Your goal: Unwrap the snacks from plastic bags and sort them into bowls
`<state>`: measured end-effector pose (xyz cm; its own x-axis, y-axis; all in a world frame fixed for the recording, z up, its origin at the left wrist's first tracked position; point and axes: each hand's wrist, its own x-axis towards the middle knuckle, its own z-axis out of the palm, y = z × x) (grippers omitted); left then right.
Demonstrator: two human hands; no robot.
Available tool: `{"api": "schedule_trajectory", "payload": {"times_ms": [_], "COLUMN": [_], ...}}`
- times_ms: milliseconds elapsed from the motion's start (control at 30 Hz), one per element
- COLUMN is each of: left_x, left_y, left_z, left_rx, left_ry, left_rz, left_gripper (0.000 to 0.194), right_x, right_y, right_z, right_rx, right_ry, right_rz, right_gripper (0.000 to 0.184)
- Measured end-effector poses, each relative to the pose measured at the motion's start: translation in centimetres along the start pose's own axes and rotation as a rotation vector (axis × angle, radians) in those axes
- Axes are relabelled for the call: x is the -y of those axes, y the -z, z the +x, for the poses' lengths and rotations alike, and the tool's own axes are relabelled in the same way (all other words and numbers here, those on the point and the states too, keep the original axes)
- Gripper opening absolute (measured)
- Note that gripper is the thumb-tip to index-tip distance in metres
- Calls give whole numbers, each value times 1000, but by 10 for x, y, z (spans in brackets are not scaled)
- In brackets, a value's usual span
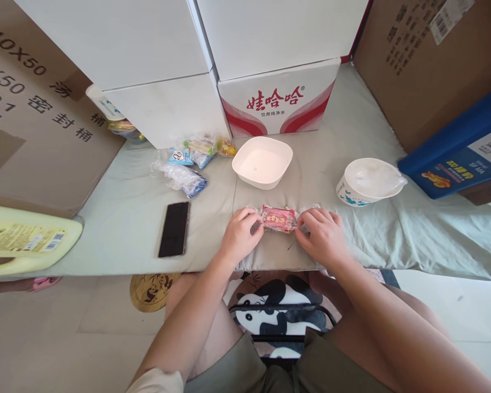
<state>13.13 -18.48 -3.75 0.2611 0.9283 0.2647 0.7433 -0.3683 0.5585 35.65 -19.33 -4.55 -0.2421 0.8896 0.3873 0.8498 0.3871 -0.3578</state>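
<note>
A red packet with gold characters [279, 219], in what looks like clear plastic, lies at the front of the cloth-covered surface. At its left end, my left hand [241, 232] has thumb and fingers closed on the plastic. My right hand [322, 233] pinches the right end, where crinkled clear film shows behind the fingers. Something yellowish peeks out below the packet, too covered to name. Just beyond it stands a cream square bowl [262, 162], with nothing but a small speck seen inside.
Left of my hands lies a black phone [174, 230], with several wrapped snacks [188, 161] behind it. A paper tub [362, 183] holding a clear bag is at right. White boxes [276, 106], brown cartons [442, 71], a blue box [454, 158] and a yellow jug [28, 237] surround the surface.
</note>
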Motion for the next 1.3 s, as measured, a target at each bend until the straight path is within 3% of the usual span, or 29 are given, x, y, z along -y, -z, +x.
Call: {"api": "schedule_trajectory", "payload": {"times_ms": [500,733,1300], "left_x": [1,-5,-6], "left_y": [-2,-3,-6], "left_z": [0,1,2], "left_rx": [33,108,141], "left_ry": [8,54,79], "left_rz": [0,-14,5], "left_gripper": [18,16,16], "right_x": [1,-1,0], "right_y": [-3,-5,-4], "right_z": [-2,-3,-4], "right_rx": [75,139,155], "right_ry": [-14,41,24], "right_rz": [74,122,118], "right_gripper": [9,8,8]}}
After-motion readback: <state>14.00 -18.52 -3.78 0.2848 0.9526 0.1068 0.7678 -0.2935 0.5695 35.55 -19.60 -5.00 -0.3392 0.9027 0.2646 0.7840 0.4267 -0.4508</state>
